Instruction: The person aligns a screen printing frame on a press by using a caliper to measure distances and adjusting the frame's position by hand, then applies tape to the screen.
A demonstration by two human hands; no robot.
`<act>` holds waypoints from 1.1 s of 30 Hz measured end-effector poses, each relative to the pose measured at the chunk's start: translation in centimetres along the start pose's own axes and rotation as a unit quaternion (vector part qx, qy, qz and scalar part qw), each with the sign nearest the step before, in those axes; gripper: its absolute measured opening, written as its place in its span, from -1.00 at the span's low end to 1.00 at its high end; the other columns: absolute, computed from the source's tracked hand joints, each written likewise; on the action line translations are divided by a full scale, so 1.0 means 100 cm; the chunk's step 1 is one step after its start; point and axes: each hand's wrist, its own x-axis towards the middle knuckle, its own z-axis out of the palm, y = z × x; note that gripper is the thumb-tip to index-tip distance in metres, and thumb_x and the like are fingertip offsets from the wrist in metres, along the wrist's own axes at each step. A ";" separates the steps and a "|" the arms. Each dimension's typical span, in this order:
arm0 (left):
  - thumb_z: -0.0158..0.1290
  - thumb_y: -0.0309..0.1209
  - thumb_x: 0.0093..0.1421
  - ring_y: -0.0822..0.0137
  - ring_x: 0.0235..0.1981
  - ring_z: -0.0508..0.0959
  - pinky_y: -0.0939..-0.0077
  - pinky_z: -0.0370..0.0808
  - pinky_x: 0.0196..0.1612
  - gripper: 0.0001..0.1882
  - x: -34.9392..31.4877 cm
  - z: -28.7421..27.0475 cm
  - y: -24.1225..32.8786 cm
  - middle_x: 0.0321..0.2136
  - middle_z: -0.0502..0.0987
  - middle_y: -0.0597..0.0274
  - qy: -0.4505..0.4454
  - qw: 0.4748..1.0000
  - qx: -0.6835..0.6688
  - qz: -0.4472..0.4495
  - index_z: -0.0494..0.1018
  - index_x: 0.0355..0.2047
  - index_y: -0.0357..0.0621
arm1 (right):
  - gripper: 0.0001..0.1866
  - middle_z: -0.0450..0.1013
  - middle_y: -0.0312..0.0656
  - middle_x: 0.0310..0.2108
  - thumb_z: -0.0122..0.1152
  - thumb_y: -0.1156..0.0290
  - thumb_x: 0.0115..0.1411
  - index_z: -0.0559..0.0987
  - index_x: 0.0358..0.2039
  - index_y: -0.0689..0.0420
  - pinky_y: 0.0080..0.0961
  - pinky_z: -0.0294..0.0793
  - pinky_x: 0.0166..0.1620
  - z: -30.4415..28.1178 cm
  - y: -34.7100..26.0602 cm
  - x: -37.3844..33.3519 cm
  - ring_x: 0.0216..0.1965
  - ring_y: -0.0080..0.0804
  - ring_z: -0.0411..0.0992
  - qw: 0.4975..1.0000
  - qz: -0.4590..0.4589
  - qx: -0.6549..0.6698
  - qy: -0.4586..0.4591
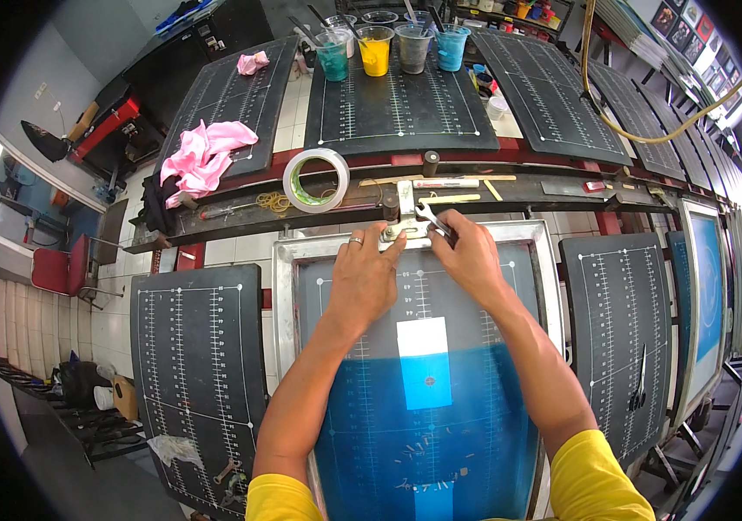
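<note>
A screen-printing frame (pixel 285 300) with blue-coated mesh lies in front of me over a dark, ruler-marked board, and a white sheet (pixel 421 337) shows through its mesh. On the frame's far edge sits a metal bracket (pixel 406 201). My left hand (pixel 366 276), a ring on one finger, closes its fingertips on the bracket's left side. In my right hand (pixel 466 257) is a wrench (pixel 431 218), gripped near its lower end. The jaw of the wrench reaches to the bracket's right side; whether it sits on a bolt is hard to see.
Beyond the frame, a tape roll (pixel 316 181) and a marker (pixel 445 183) rest on a dark rail. Paint cups, including a yellow one (pixel 375 52), stand on the far board. Pink cloth (pixel 204 158) lies far left. Scissors (pixel 640 382) lie on the right board.
</note>
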 end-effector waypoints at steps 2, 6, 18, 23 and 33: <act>0.13 -0.57 0.02 0.04 -0.07 0.45 0.22 0.44 -0.06 -0.54 0.000 0.000 -0.002 0.03 0.43 0.05 0.011 1.000 -0.010 0.005 0.56 -0.01 -0.04 | -0.81 0.53 -0.05 -0.36 0.20 0.35 0.12 0.58 -0.29 0.17 -0.18 0.46 -0.29 0.009 0.002 0.011 -0.37 -0.03 0.51 0.996 -0.089 -0.001 0.013; 0.11 -0.57 0.02 0.02 -0.11 0.46 0.21 0.42 -0.07 -0.57 0.001 0.001 -0.006 -0.05 0.47 0.02 0.037 0.998 -0.039 0.018 0.53 -0.04 -0.11 | -0.82 0.52 -0.09 -0.32 0.19 0.39 0.09 0.61 -0.29 0.13 -0.16 0.48 -0.23 0.022 -0.006 0.020 -0.30 -0.01 0.51 0.991 -0.133 -0.005 -0.026; 0.07 -0.59 0.00 -0.15 -0.32 0.41 0.01 0.29 -0.25 -0.70 0.001 0.004 -0.012 -0.36 0.40 -0.09 0.059 0.983 -0.163 -0.053 0.29 -0.24 -0.25 | -0.83 0.49 -0.05 -0.28 0.17 0.40 0.11 0.51 -0.28 0.15 -0.11 0.52 -0.28 0.058 -0.012 0.016 -0.33 0.03 0.53 0.990 -0.114 -0.076 0.010; 0.08 -0.58 -0.02 -0.15 -0.31 0.41 0.02 0.31 -0.24 -0.72 0.002 0.005 -0.011 -0.36 0.40 -0.10 0.045 0.983 -0.163 -0.066 0.29 -0.27 -0.24 | -0.80 0.48 -0.01 -0.31 0.19 0.39 0.13 0.42 -0.29 0.18 -0.12 0.53 -0.38 0.069 -0.007 0.013 -0.42 0.04 0.54 0.985 -0.117 -0.117 0.040; 0.02 -0.60 -0.04 -0.13 -0.18 0.44 0.05 0.35 -0.09 -0.50 -0.001 0.002 -0.011 -0.19 0.45 -0.11 0.040 0.987 -0.142 -0.063 0.32 -0.01 -0.23 | -0.81 0.52 0.03 -0.40 0.12 0.39 0.24 0.49 -0.22 0.24 -0.19 0.43 -0.29 0.018 0.000 -0.001 -0.39 0.01 0.49 0.993 -0.056 0.101 0.021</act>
